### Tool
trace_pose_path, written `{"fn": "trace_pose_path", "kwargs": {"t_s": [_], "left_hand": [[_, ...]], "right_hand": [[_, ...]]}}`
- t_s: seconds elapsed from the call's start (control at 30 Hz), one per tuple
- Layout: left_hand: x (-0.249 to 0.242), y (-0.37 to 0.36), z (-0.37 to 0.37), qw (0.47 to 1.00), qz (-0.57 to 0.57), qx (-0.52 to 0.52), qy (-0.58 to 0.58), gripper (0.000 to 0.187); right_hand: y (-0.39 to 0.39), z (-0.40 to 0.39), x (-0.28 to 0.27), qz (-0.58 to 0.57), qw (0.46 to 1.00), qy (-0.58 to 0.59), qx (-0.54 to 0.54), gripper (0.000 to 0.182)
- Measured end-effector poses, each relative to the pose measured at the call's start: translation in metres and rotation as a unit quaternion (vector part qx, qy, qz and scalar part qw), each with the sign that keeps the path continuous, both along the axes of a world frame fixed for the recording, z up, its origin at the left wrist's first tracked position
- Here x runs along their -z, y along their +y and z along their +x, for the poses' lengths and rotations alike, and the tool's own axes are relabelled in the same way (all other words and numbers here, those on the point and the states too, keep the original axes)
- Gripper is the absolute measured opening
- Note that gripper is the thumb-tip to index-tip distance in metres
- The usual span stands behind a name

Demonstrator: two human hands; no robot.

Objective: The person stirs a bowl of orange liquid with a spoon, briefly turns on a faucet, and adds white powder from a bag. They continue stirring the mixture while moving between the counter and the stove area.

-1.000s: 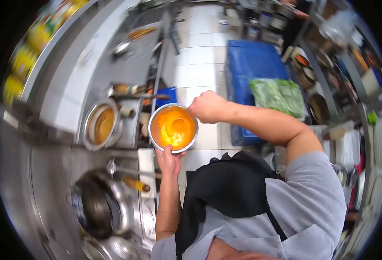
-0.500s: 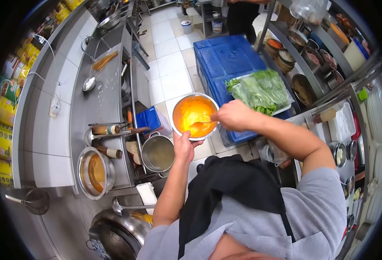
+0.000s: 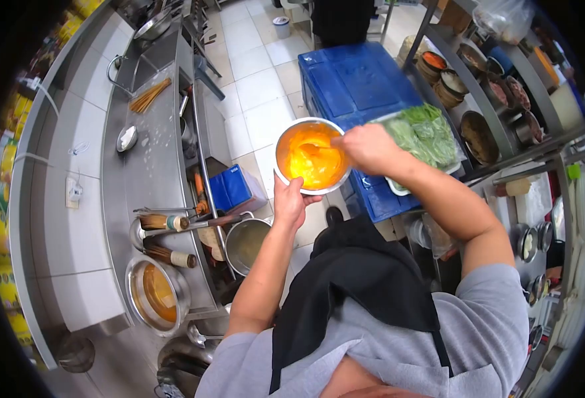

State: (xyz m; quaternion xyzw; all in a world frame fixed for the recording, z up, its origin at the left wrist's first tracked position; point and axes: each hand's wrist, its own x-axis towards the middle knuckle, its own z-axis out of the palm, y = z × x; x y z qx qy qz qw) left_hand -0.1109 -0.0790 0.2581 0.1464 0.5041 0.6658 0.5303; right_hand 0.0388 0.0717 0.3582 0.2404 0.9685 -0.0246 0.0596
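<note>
Bowl: the steel bowl (image 3: 280, 144) is held up over the floor, just left of the blue bin (image 3: 352, 76), its open top toward the camera.
Mix: glossy orange liquid (image 3: 312, 167) covers the bottom and coats the walls.
Left hand: the fingers (image 3: 311, 199) are under the bowl, and the thumb presses over the near rim; the hand (image 3: 290, 207) is partly closed on it.
Right hand: closed in a fist (image 3: 370, 150) at the right rim, it grips the spoon (image 3: 317, 147), which dips into the mix; the spoon is blurred.
Greens: leafy greens (image 3: 421, 138) under clear plastic lie in a white tray on the bin, behind the right wrist.
Counter: on the steel counter (image 3: 148, 159) are sticks (image 3: 150, 96), a small dish (image 3: 127, 138) of something white and two brushes (image 3: 172, 257).
Pan: a wide pan (image 3: 180, 295) of brown liquid is at the near end of the counter.
Pot: a pot (image 3: 247, 245) is near the left forearm, below a blue box (image 3: 231, 189).
Person: someone in black (image 3: 342, 23) stands beyond the bin.
</note>
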Motion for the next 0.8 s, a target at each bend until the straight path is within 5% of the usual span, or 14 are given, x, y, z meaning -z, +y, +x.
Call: {"fn": "trace_pose_path", "kwargs": {"t_s": [0.17, 0.37, 0.43, 0.57, 0.63, 0.73, 0.8], "left_hand": [[0.025, 0.065, -0.039, 0.999, -0.021, 0.046, 0.010, 0.060], [0.017, 0.173, -0.078, 0.997, -0.037, 0.063, 0.009, 0.061], [0.017, 0.200, -0.091, 0.997, -0.032, 0.067, 0.024, 0.061], [0.014, 0.255, -0.116, 0.997, -0.034, 0.072, 0.026, 0.062], [0.014, 0.278, -0.144, 0.996, -0.040, 0.074, 0.021, 0.062], [0.020, 0.311, -0.188, 0.993, -0.054, 0.096, 0.035, 0.062], [0.029, 0.336, -0.210, 0.992, -0.054, 0.107, 0.042, 0.062]], "right_hand": [[0.089, -0.013, -0.002, -0.086, 0.995, -0.048, 0.013, 0.035], [0.163, -0.047, 0.018, -0.049, 0.999, 0.013, 0.013, 0.030], [0.210, -0.052, 0.003, -0.089, 0.993, -0.065, 0.031, 0.028], [0.253, -0.097, 0.021, 0.058, 0.998, 0.024, 0.004, 0.022], [0.256, -0.117, 0.010, -0.014, 0.999, 0.007, -0.045, 0.023], [0.320, -0.146, 0.005, -0.068, 0.991, -0.110, 0.034, 0.031], [0.344, -0.177, 0.016, -0.009, 0.997, -0.067, 0.024, 0.025]]}}
